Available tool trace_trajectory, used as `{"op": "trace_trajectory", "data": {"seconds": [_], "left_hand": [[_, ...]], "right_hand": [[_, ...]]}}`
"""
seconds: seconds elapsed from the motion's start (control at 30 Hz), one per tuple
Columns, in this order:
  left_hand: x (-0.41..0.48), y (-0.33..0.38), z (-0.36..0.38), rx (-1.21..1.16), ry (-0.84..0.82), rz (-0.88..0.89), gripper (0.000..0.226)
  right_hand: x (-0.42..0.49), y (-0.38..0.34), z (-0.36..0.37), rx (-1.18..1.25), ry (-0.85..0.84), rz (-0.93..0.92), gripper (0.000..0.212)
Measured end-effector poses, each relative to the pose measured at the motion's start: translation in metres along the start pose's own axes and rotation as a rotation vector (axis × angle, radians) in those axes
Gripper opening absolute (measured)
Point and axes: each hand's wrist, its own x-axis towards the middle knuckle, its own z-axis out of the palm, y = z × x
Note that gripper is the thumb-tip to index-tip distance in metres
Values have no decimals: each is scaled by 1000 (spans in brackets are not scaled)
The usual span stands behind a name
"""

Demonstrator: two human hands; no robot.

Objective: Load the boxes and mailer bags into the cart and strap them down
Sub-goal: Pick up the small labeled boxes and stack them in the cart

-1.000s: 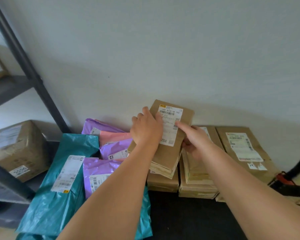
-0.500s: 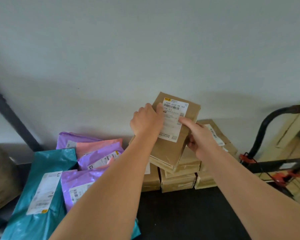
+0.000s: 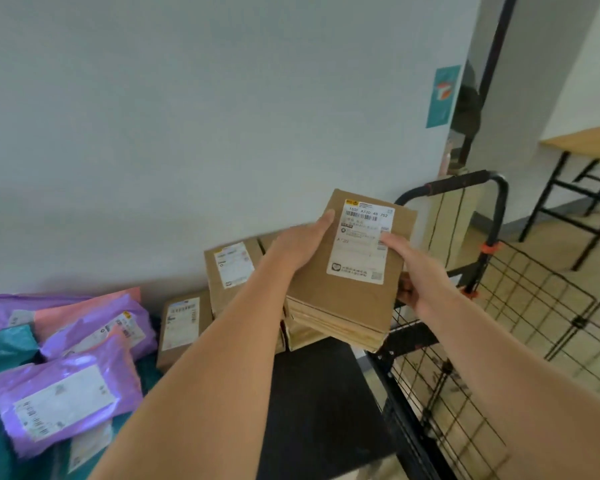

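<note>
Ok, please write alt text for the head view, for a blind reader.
The left hand and right hand hold a stack of flat brown boxes, label up, beside a black wire cart. More boxes and coloured mailer bags lie by the wall.

A single wide-angle camera sits on the person's head, looking forward and down. It is close to the work: the two forearms enter the frame from 6 and 4 o'clock, and the left hand (image 3: 302, 244) and right hand (image 3: 420, 271) meet on a box (image 3: 354, 306) just right of centre. The view faces a pale wall (image 3: 222, 116) that fills the upper half. The frame is tilted, so the wall's base rises toward 3 o'clock. Mailer bags (image 3: 66, 403) lie at 8 o'clock and the cart (image 3: 459, 182) at 3 o'clock.
</note>
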Motion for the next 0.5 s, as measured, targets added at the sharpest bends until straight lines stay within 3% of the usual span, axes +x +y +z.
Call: {"op": "trace_trajectory", "data": {"seconds": [0.13,0.23,0.3,0.4,0.5], "left_hand": [[-22,32,65,-189,-275,-58,90],[-35,51,117,-180,-370,-59,80],[-41,59,151,-177,-432,-87,87],[-49,62,200,-227,-472,-168,97],[-57,61,242,-313,-406,-216,104]], "right_hand": [[-7,-2,-78,25,87,34,61],[-12,1,-135,32,169,53,62],[-15,4,-170,58,212,70,64],[-20,10,-219,136,289,98,63],[-22,16,-258,189,392,112,67]]}}
